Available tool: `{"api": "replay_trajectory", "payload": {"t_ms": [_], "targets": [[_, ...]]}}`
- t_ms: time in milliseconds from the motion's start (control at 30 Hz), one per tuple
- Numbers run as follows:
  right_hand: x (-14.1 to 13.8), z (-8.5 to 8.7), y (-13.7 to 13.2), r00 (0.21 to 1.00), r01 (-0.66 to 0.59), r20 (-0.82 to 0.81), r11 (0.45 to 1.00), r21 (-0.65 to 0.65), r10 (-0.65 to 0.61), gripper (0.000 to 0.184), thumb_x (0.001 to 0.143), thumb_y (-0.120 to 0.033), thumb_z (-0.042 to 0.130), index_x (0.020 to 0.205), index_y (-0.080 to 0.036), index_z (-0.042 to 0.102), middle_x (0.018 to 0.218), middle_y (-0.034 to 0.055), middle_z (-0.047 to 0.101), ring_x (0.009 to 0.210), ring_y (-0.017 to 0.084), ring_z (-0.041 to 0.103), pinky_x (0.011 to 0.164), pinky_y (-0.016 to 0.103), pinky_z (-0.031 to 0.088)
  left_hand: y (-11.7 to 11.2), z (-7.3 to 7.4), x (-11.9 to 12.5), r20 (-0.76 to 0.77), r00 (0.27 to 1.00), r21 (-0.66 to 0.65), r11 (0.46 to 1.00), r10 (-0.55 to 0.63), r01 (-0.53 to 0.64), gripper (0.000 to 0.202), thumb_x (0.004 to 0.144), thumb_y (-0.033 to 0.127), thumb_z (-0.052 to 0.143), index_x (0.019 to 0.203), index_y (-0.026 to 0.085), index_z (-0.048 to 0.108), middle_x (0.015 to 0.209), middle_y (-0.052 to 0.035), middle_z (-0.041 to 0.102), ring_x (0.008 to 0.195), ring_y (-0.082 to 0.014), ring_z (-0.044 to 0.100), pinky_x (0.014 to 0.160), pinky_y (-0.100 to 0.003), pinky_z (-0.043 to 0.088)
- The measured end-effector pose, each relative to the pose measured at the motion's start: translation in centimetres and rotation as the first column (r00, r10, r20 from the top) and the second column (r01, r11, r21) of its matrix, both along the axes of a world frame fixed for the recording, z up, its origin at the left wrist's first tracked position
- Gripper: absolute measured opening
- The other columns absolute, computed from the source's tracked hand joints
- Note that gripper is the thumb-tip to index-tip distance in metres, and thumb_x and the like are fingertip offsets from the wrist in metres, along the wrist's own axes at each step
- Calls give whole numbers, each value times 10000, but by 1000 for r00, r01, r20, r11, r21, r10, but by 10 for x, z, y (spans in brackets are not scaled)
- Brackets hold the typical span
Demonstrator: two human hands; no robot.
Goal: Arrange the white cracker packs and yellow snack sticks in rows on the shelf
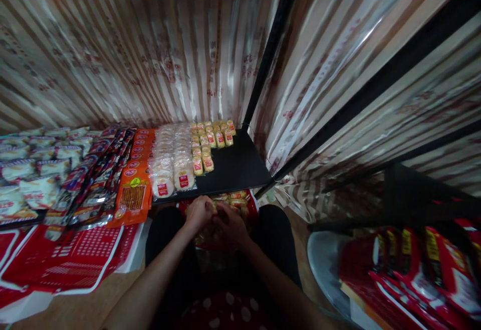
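My left hand [199, 213] and my right hand [230, 225] are together low in the middle, over a red bag [251, 202] full of small yellow snack packets [238, 201]. Both hands are closed around some of those packets, fingers curled. Just beyond them is a black shelf [236, 167]. On it lie rows of small yellow packets [210, 142] and rows of round white cakes in clear wrap [171, 162]. The right half of the shelf surface is bare.
Orange snack packs [134, 189], dark striped packs [93, 174] and white bags [30, 169] fill the shelf to the left. Flattened red cartons [75, 260] lie on the floor at left. Red packages [413, 270] are stacked at right by a grey stool [325, 265]. Plastic sheeting hangs behind.
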State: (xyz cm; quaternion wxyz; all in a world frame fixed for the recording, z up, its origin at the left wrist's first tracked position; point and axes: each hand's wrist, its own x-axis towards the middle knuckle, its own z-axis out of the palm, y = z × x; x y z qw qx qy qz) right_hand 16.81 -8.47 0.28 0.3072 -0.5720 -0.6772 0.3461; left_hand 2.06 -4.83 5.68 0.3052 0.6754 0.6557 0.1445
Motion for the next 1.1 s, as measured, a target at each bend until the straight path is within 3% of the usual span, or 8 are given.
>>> {"api": "replay_trajectory", "payload": {"t_ms": [133, 233, 333, 500, 667, 767, 900, 1100], "targets": [[-7, 13, 5, 993, 36, 106, 992, 119, -49, 447, 746, -303, 618, 1177, -211, 539, 1085, 73, 639, 1034, 228, 563, 912, 362, 427, 13, 15, -1, 93, 995, -33, 999, 46, -43, 165, 796, 177, 470, 809, 195, 634, 808, -14, 662, 762, -129, 596, 718, -227, 433], [-11, 21, 12, 986, 94, 125, 990, 101, -107, 408, 758, -288, 598, 1158, -216, 551, 1063, 72, 637, 1012, 224, 563, 903, 350, 426, 18, 19, -1, 178, 983, 7, 999, 49, -51, 170, 799, 186, 466, 843, 189, 630, 821, -12, 661, 775, -124, 599, 744, -231, 447], [-12, 28, 22, 982, 168, 83, 985, 40, -171, 384, 760, -276, 581, 1140, -225, 564, 1053, 61, 636, 979, 213, 576, 887, 336, 439, 16, 16, -1, 292, 953, 105, 988, 82, -117, 227, 800, 191, 457, 988, 174, 584, 900, -30, 636, 784, -121, 596, 768, -248, 473], [-16, 39, 51, 971, 221, -86, 975, -12, -222, 350, 745, -247, 574, 1094, -231, 588, 948, 36, 640, 846, 175, 600, 778, 290, 490, -1, 10, 3, 320, 928, 325, 898, 191, -296, 280, 807, 189, 421, 1067, 151, 517, 1001, -90, 560, 787, -143, 578, 798, -306, 486], [-34, 46, 94, 987, 153, -63, 988, 37, -150, 326, 748, -255, 582, 1070, -207, 604, 870, 22, 617, 752, 143, 580, 682, 247, 494, -2, -5, 6, 377, 908, 299, 904, 183, -307, 341, 810, 148, 393, 1141, 150, 475, 1089, -109, 552, 878, -158, 584, 842, -314, 485], [-45, 48, 115, 991, 135, 3, 989, 54, -136, 333, 741, -234, 598, 1072, -196, 607, 870, 20, 618, 749, 135, 578, 706, 247, 489, 7, -15, 5, 413, 889, 275, 903, 197, -328, 411, 793, 113, 390, 1200, 139, 444, 1240, -138, 491, 931, -162, 593, 880, -333, 485], [-53, 43, 128, 991, 118, 53, 991, 70, -122, 347, 732, -205, 608, 1079, -203, 609, 911, 26, 629, 785, 140, 584, 751, 258, 489, 15, -21, 3, 339, 910, 288, 895, 238, -341, 440, 773, 90, 401, 1203, 145, 474, 1362, -134, 408, 1100, -210, 538, 977, -385, 435], [-58, 31, 130, 990, 134, -48, 990, 51, -132, 329, 768, -194, 545, 1093, -177, 594, 963, 58, 606, 817, 147, 600, 735, 266, 519, 15, -23, 4, 282, 934, 287, 910, 217, -298, 466, 774, 73, 358, 1214, 154, 487, 1324, -104, 471, 1249, -194, 422, 1061, -373, 361]]}}
